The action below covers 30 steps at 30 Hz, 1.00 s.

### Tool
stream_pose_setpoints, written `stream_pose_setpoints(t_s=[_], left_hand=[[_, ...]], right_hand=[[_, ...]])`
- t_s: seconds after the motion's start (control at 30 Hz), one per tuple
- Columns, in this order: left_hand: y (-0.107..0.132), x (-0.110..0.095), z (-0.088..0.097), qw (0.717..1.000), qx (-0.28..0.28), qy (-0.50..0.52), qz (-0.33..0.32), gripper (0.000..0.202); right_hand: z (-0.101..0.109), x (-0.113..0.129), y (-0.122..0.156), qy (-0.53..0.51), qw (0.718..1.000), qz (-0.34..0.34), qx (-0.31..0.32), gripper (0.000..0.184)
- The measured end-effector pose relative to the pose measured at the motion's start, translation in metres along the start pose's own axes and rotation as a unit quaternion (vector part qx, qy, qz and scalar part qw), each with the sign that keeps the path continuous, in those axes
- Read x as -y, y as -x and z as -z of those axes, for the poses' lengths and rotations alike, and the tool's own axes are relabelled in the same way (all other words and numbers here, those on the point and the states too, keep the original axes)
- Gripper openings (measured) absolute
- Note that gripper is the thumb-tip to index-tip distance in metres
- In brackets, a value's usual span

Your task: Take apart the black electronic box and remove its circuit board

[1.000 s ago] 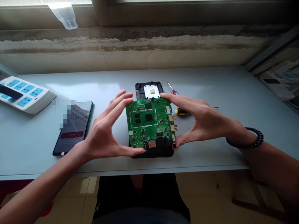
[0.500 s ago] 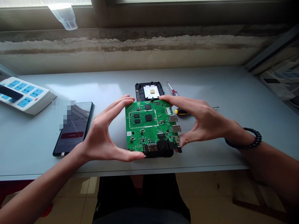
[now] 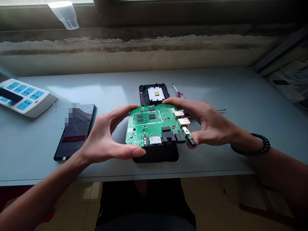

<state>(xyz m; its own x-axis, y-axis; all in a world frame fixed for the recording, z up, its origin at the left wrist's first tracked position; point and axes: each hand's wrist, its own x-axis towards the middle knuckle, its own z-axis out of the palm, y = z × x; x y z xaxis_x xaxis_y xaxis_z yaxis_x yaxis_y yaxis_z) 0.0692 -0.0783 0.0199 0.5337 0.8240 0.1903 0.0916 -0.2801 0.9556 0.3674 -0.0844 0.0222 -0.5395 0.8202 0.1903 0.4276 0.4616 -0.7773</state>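
Observation:
A green circuit board (image 3: 154, 126) with chips and metal ports is held up between my two hands, its port edge toward me. My left hand (image 3: 106, 134) grips its left side, thumb at the near corner and fingers at the far one. On the opposite side my right hand (image 3: 207, 123) pinches it, thumb by the ports at the near right corner. Below the board, partly covered by it, lies a black casing part (image 3: 158, 155) on the table. Beyond the board rests a black cover (image 3: 144, 96) with a silver metal plate and a small tan pad.
A phone (image 3: 75, 133) showing a timer lies left of my hands. At the far left is a white power strip (image 3: 26, 99) with blue sockets. Behind my right hand are a screwdriver (image 3: 178, 91) and another thin shaft (image 3: 220, 110). The table's front edge (image 3: 211, 175) runs near me.
The board has tilted, its near edge rising and its ports turning more into view. More of the black casing part beneath now shows. Both hands keep their grip.

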Motion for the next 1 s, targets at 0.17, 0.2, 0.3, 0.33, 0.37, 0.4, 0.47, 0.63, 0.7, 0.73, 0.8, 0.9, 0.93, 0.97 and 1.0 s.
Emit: stream_pose_setpoints(t_s=[0.17,0.2,0.3,0.33,0.37,0.4,0.47,0.63,0.7,0.73,0.8,0.9,0.93,0.97,1.0], left_hand=[[-0.006,-0.009,0.003,0.996,0.03,0.035,0.077,0.071],[-0.006,-0.008,0.005,0.995,0.029,0.042,0.084,0.071],[-0.005,-0.001,0.01,0.995,0.029,0.052,0.083,0.07],[-0.005,0.001,0.011,0.995,0.03,0.049,0.08,0.07],[-0.005,0.003,0.012,0.996,0.031,0.042,0.076,0.07],[-0.005,0.005,0.013,0.997,0.029,0.035,0.069,0.071],[-0.007,0.006,0.013,0.998,0.023,0.019,0.054,0.072],[-0.011,0.0,0.01,1.0,0.006,-0.013,0.024,0.074],[-0.011,-0.004,0.006,1.0,0.003,-0.029,0.002,0.071],[-0.01,-0.006,0.004,0.999,0.005,-0.038,-0.01,0.069],[-0.006,-0.006,0.0,0.997,-0.004,-0.06,-0.048,0.066],[0.0,0.0,-0.003,0.978,-0.04,-0.164,-0.125,0.088],[0.001,0.002,-0.004,0.964,-0.045,-0.213,-0.153,0.095],[0.002,0.004,-0.004,0.946,-0.05,-0.262,-0.183,0.1],[0.003,0.005,-0.004,0.926,-0.056,-0.306,-0.213,0.103]], right_hand=[[-0.004,0.013,-0.005,-0.027,0.999,-0.043,0.007,0.095],[-0.004,0.015,-0.005,-0.028,0.998,-0.048,0.009,0.091],[-0.007,0.018,-0.006,-0.035,0.997,-0.066,0.007,0.086],[-0.008,0.018,-0.006,-0.038,0.997,-0.067,0.005,0.086],[-0.009,0.017,-0.006,-0.041,0.997,-0.066,0.004,0.085],[-0.01,0.016,-0.006,-0.044,0.997,-0.062,0.004,0.084],[-0.011,0.014,-0.006,-0.054,0.997,-0.058,0.001,0.082],[-0.01,0.013,-0.007,-0.102,0.992,-0.076,-0.003,0.076],[-0.01,0.013,-0.006,-0.148,0.985,-0.087,0.003,0.076],[-0.01,0.013,-0.006,-0.173,0.981,-0.091,0.007,0.077],[-0.009,0.013,-0.005,-0.221,0.97,-0.098,0.013,0.081],[-0.009,0.011,-0.003,-0.275,0.957,-0.095,-0.003,0.073],[-0.009,0.01,-0.002,-0.283,0.955,-0.089,-0.014,0.069],[-0.009,0.01,-0.002,-0.284,0.955,-0.079,-0.023,0.066],[-0.009,0.009,-0.002,-0.282,0.957,-0.066,-0.031,0.065]])
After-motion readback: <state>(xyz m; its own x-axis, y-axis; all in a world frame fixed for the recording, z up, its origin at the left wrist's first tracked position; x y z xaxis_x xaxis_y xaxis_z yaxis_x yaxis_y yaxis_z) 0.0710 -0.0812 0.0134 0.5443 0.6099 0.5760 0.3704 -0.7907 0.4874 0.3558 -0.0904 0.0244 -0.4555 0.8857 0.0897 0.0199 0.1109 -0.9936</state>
